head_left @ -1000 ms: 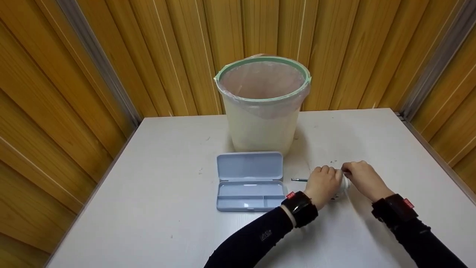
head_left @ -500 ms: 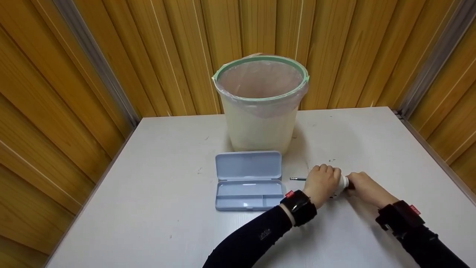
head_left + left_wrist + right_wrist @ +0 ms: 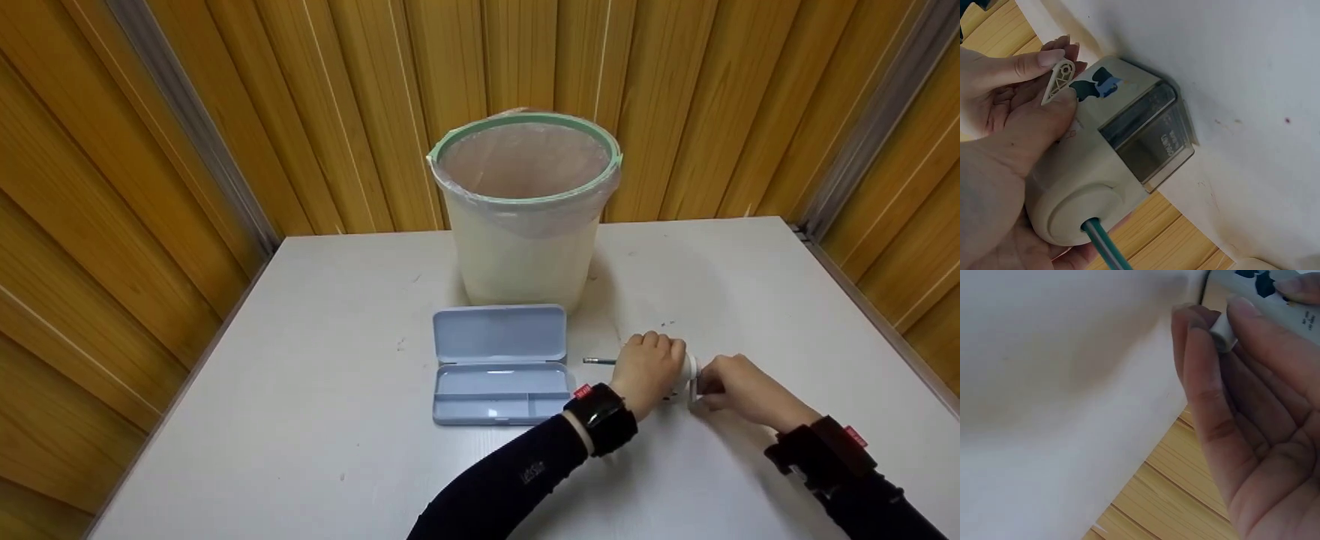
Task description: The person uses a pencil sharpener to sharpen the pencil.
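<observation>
My left hand [image 3: 651, 372] grips a white hand-crank pencil sharpener [image 3: 1089, 163] with dark blue patches and a clear shavings drawer [image 3: 1151, 140]. A green striped pencil [image 3: 1107, 245] sticks out of the sharpener's round front; in the head view its eraser end points left. My right hand [image 3: 742, 386] is at the sharpener's other end. Between thumb and fingertips it pinches the small white crank knob [image 3: 1222, 333]. The crank arm [image 3: 1060, 80] shows beside the right thumb in the left wrist view. Most of the sharpener is hidden behind my left hand in the head view.
A pale blue pencil case [image 3: 501, 394] lies with its lid up, left of my left hand. Behind it stands a cream bin [image 3: 529, 255] with a green rim and a plastic liner. Wood-patterned walls [image 3: 375, 112] border the white table [image 3: 300, 337] at the back and sides.
My right hand has moved round the sharpener's end with the crank, from upper left to lower right. My left hand has stayed almost in place on the sharpener.
</observation>
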`<act>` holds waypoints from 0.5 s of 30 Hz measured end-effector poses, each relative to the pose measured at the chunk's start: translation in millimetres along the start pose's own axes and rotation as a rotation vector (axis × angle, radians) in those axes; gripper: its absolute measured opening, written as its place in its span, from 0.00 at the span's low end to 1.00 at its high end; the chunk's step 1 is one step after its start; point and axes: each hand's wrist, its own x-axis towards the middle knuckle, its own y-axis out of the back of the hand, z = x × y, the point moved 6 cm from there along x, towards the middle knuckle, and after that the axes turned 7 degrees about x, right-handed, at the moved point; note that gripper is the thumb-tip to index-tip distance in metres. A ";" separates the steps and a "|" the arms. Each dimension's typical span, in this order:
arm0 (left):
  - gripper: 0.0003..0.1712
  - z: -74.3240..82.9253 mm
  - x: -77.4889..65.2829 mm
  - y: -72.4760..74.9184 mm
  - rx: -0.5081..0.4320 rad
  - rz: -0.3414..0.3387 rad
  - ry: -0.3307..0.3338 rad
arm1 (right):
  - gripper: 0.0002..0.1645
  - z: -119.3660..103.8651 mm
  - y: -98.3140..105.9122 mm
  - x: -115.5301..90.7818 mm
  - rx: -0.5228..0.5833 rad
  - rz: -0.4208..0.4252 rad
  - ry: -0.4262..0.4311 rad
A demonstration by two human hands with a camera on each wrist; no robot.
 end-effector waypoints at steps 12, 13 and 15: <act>0.12 1.3 1.7 -3.9 -0.020 -0.027 -0.004 | 0.02 -22.6 9.0 -11.0 0.000 -0.023 0.017; 0.12 1.5 1.8 -4.1 -0.020 -0.024 -0.003 | 0.02 -24.0 10.3 -11.7 -0.008 -0.024 0.015; 0.12 1.8 1.9 -3.7 -0.016 -0.013 -0.002 | 0.02 -27.0 13.0 -13.1 -0.023 -0.022 0.012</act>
